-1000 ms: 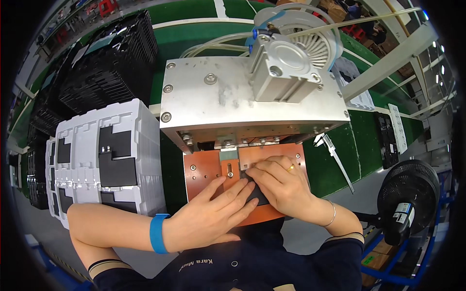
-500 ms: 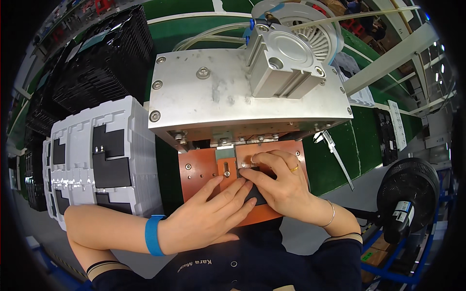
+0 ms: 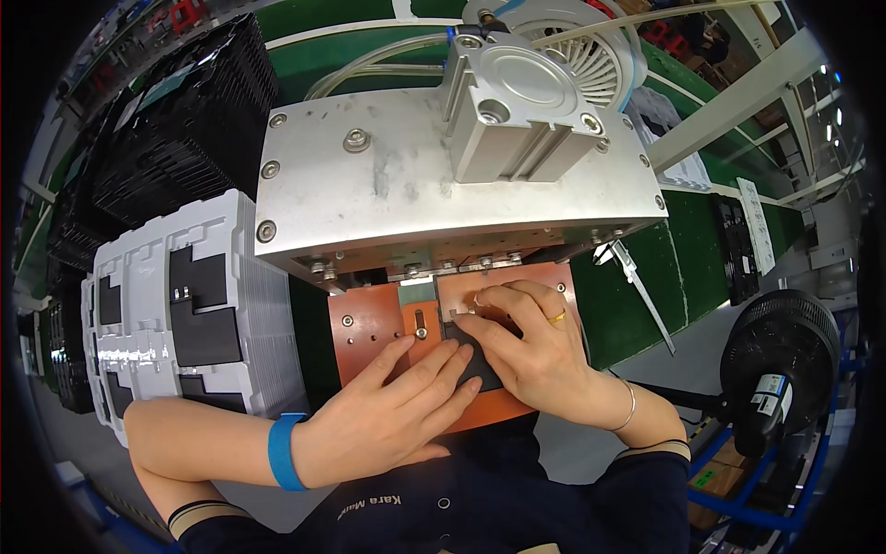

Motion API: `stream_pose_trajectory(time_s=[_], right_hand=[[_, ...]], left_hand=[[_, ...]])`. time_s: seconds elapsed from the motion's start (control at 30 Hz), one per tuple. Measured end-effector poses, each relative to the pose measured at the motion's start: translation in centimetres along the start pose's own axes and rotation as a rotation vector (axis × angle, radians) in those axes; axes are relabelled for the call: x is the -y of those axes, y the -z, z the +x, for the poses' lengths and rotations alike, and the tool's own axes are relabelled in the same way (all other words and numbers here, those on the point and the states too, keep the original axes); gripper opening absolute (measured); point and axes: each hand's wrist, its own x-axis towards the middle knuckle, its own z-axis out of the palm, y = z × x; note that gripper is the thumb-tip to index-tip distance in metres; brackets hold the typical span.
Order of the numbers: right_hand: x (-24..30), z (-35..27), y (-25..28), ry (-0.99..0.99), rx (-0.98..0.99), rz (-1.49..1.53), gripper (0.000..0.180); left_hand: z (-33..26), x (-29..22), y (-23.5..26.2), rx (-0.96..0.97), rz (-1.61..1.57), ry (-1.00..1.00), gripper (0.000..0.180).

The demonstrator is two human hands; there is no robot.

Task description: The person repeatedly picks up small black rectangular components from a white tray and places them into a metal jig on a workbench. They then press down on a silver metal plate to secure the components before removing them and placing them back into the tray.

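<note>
1. The flat dark piece (image 3: 478, 358) lies on the orange plate (image 3: 509, 406), right of the slotted orange block (image 3: 421, 319) set into that plate, its surface partly covered by fingers.
2. The left hand (image 3: 392, 406) rests its fingertips on the piece's left part; its grip is unclosed, fingers long and slightly apart. Light, even pressure here should hold the piece flat without skewing it.
3. The right hand (image 3: 540, 346) bends over the piece's far right side, thumb at the far edge, index tip just beyond, over the plate. Whether this grip pinches the piece, I cannot tell. Small nudges from the thumb look best for squaring that edge.
4. At the plate's far edge, the metal frame (image 3: 369, 198) overhangs a dark recess; fingertips are best held short of it.
5. Left of the plate, a strip of green counter separates it from the white tray stack (image 3: 138, 254). Right of the plate, the counter (image 3: 674, 249) gives more room, though a caliper (image 3: 637, 286) lies there.
6. The plate's near edge faces the person's torso, so the elbows seem freer sideways.
</note>
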Motion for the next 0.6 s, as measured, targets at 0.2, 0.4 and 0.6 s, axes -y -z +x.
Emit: stream_pose_trajectory(time_s=[0.2,0.4,0.6], right_hand=[[0.0,0.1,0.1,-0.061,-0.046,-0.052,0.040],[0.2,-1.9,3.2,-0.130,0.016,0.238,0.045],[-0.9,-2.5,2.6,-0.107,0.115,0.233,0.037]], left_hand=[[0.1,0.1,0.3,0.008,-0.003,-0.002,0.071],[0.0,0.2,-0.1,0.012,-0.001,-0.017,0.075],[0.1,0.6,0.1,0.015,-0.034,0.019,0.083]])
